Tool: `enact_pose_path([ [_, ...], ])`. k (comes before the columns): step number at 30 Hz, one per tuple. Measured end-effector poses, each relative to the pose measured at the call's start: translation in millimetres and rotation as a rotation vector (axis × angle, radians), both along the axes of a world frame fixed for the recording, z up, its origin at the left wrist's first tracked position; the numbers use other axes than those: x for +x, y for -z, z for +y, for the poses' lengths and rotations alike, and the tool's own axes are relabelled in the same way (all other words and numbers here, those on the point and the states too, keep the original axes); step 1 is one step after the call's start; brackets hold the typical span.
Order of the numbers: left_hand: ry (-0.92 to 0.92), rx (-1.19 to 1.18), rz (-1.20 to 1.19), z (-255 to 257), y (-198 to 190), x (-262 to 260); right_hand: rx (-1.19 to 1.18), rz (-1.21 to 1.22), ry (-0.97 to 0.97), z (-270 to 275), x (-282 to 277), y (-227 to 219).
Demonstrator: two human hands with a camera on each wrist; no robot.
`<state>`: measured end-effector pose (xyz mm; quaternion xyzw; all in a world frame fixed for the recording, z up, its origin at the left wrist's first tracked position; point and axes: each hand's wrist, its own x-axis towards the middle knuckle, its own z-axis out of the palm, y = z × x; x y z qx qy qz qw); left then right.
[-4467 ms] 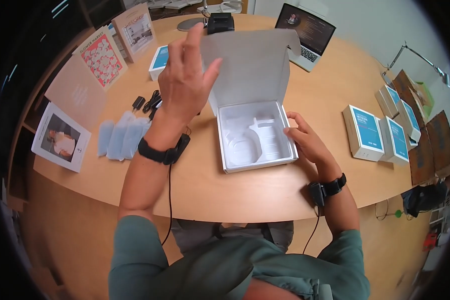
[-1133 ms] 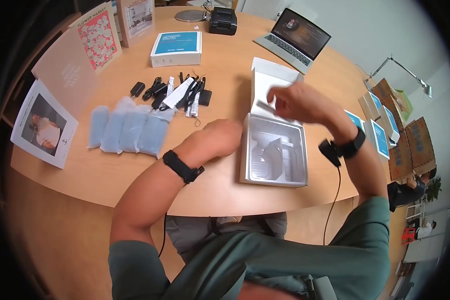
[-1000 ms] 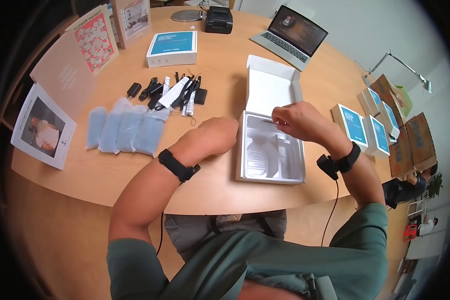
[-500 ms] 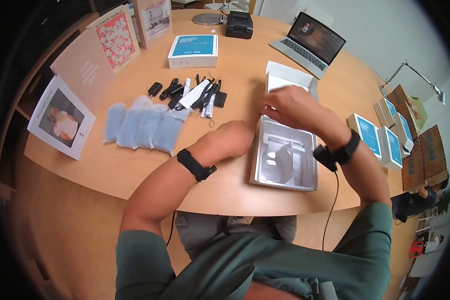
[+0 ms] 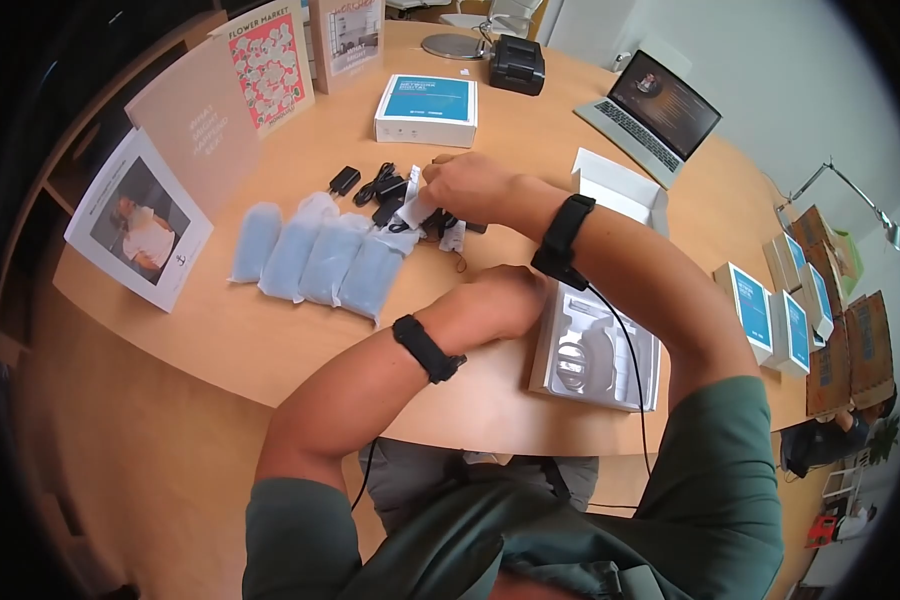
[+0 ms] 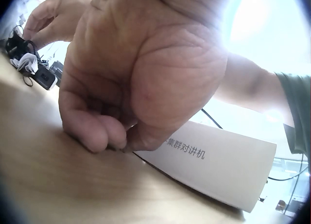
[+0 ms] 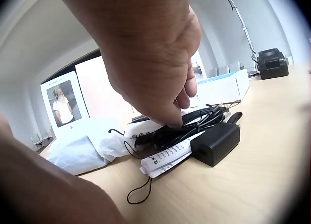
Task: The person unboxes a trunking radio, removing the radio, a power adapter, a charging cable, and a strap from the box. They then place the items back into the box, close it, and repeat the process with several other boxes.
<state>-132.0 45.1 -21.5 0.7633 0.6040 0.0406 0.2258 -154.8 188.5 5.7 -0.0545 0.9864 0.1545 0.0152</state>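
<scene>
My right hand reaches across to a pile of cables and adapters, its thumb low at a coiled black cable and its other fingers loosely bent above. Beside the coil lie a black block-shaped adapter and a folded printed white strip with a thin black loop. My left hand rests with curled fingers on the table, right against the side of an open white box. Inside that box, a clear moulded tray has a thin strip in its upper slot; my right forearm partly covers the box.
Several wrapped pale-blue packets lie left of the pile. A closed blue-and-white box stands behind it, a laptop at the back right. More blue-and-white boxes stand at the right; upright printed cards line the left edge.
The thin strip went from my right hand into the tray; that hand then moved left to the cable pile. My left hand, raised 4.5 s ago, has since stayed at the box's side.
</scene>
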Motion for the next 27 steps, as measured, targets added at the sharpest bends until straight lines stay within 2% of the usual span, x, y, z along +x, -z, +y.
enact_pose_path([
  [1, -0.004, 0.000, -0.007, 1.2, 7.1, 0.4, 0.002, 0.017, -0.020, 2.9, -2.5, 2.6],
  [3, -0.062, 0.182, -0.070, 0.4, 15.4, 1.8, -0.044, 0.026, -0.018, 8.3, -4.4, -0.3],
  [5, -0.026, 0.090, -0.022, 0.5, 4.7, 0.3, -0.088, 0.042, -0.009, 9.9, -4.4, -8.8],
  [7, 0.016, 0.004, 0.029, 1.9, 1.7, 0.8, -0.147, -0.018, 0.216, 1.0, -1.1, -39.2],
  [8, 0.015, 0.021, 0.025, 6.4, 12.0, 0.4, -0.143, -0.015, 0.221, 4.3, 2.2, -44.5],
  [10, 0.021, 0.043, 0.022, 8.5, 14.6, 1.4, -0.288, 0.188, 0.082, 13.5, 13.4, -57.2],
  [11, 0.001, 0.021, 0.019, 10.0, 15.6, 1.6, -0.310, 0.205, 0.144, 17.1, 20.3, -62.4],
  [16, -0.041, -0.015, 0.032, 15.8, 27.0, -7.2, -0.401, 0.237, 0.203, 2.5, 92.7, -109.0],
  [18, 0.105, 0.218, -0.038, 21.5, 39.7, -27.8, -0.484, 0.213, 0.283, -3.7, 129.6, -114.9],
  [20, -0.128, 0.279, 0.021, 23.9, 0.8, -38.9, -0.519, 0.189, 0.328, -7.9, 166.0, -114.2],
  [22, -0.473, 0.201, -0.799, 20.2, -35.2, -44.1, -0.559, 0.176, 0.378, -13.8, 195.4, -108.2],
  [23, -0.459, 0.193, -0.792, 17.9, -45.7, -36.6, -0.575, 0.177, 0.413, -16.2, 207.8, -103.3],
  [24, -0.393, 0.167, -0.882, 15.6, -53.5, -28.4, -0.590, 0.177, 0.447, -18.3, 218.5, -97.9],
  [26, -0.321, 0.132, -0.970, 19.1, -51.0, -12.7, -0.611, 0.211, 0.480, -20.2, 234.8, -85.7],
  [27, -0.173, 0.354, -0.777, 24.0, -42.5, -3.6, -0.644, 0.256, 0.468, -20.6, 241.5, -80.4],
])
